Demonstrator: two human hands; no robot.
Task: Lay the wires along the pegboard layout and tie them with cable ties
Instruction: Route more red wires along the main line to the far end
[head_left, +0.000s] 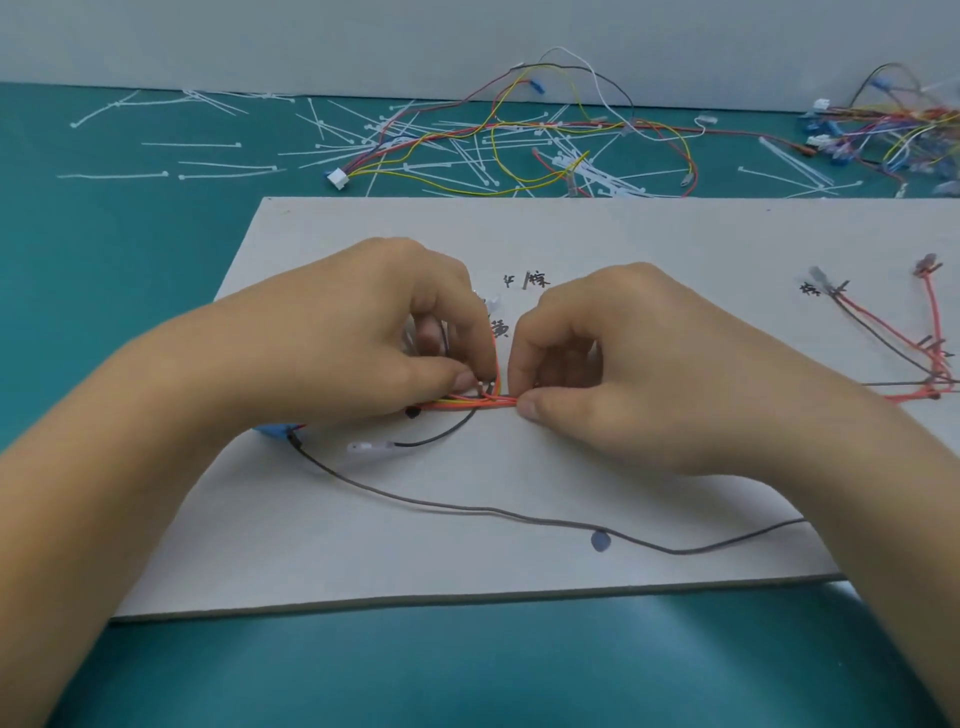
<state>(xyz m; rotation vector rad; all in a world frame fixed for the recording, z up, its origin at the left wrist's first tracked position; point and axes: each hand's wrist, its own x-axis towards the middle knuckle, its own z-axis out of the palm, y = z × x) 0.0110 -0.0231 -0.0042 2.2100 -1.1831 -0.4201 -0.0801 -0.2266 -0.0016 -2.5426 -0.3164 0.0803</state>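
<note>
- Wires (470, 402) in red, orange and yellow lay gathered in a thin run on the pegboard (519, 493), near its middle. Their long axis went across the board from left to right, as the head camera saw it.
- At one spot a red strand turned off and ran up the board, away from the person. That bend sat exactly in the gap between the two hands.
- The left hand (374, 332) was curled over the run just left of the bend, with thumb and forefinger pinched together on the wires.
- The right hand (613, 374) came in from the other side, its thumb and forefinger nipping the same run just right of the bend. The two hands were almost touching.
- Neither hand was nearer, since both were on the bundle already. From where I stood, any tying would have to happen in that narrow gap, across the run.
- I could not tell whether a cable tie was already between the fingers, because they hid that spot.
- A grey wire (467, 512) trailed loose across the near half of the board, outside the bundle, and a black wire (441, 439) curled under the run to a white connector (369, 447).
- Loose cable ties (218, 169) lay scattered on the teal table (130, 234), well beyond the board.
</note>
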